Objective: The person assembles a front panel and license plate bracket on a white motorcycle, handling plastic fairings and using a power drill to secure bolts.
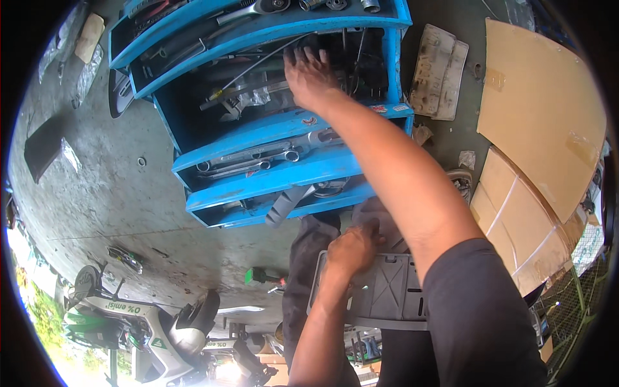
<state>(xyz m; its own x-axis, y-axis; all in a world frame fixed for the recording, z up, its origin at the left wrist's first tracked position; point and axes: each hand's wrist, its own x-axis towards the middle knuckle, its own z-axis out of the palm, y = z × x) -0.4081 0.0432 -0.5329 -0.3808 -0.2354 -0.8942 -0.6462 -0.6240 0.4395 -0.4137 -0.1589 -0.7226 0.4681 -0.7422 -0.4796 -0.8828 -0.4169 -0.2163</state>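
A blue metal toolbox [258,182] stands before me with its stepped trays spread apart. Deep in its middle compartment is my right hand [311,79], fingers apart, over dark tools and next to a long thin metal rod [258,67]. Whether its fingertips touch any tool is hidden. Closer to me, a dark grey plastic panel [385,287] with slots and a cross-shaped rib lies over my lap. My left hand [351,250] is closed at the panel's upper edge, its fingertips partly hidden. Several wrenches [248,164] lie in the nearer tray; a ratchet [267,8] is in the far one.
Two worn plates [438,72] lie right of the toolbox, beside large cardboard sheets [538,109]. A metal ring [141,162] and a black part [48,147] are on the floor at left. A white and green scooter [145,332] stands lower left, near a green-ended tool [258,277].
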